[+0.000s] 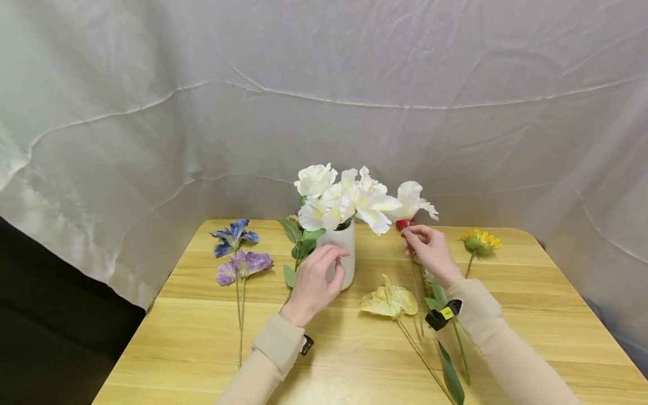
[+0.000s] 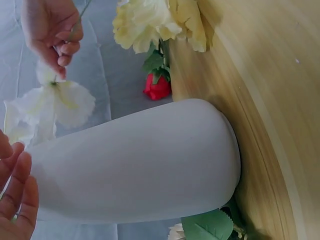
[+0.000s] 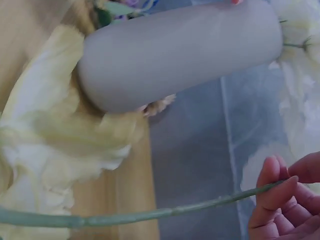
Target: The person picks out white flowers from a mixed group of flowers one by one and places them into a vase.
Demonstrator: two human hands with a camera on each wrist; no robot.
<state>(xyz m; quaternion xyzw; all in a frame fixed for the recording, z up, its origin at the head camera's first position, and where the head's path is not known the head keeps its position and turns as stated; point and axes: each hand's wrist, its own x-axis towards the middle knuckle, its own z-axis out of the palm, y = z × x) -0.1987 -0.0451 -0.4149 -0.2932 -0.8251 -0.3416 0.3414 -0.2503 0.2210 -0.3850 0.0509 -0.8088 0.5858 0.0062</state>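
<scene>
Between thumb and fingers, my right hand (image 1: 431, 250) pinches the stem (image 3: 180, 210) of a white flower (image 1: 411, 199), just below its bloom. This flower is upright, right of the white vase (image 1: 347, 247). Several white blooms (image 1: 336, 199) stand in the vase, spreading over its rim. My left hand (image 1: 315, 281) is in front of the vase with fingers loosely bent and nothing in them. The left wrist view shows those fingers (image 2: 17, 185) beside the vase's upper end; whether they touch it I cannot tell. A red rose (image 2: 158, 86) lies behind the vase.
Blue (image 1: 234, 236) and purple (image 1: 244, 266) flowers lie at the table's left. A pale yellow flower (image 1: 390, 301) lies front right of the vase, a yellow sunflower (image 1: 480, 241) farther right. Leafy stems (image 1: 298, 242) lie left of the vase. A grey curtain (image 1: 324, 135) hangs behind.
</scene>
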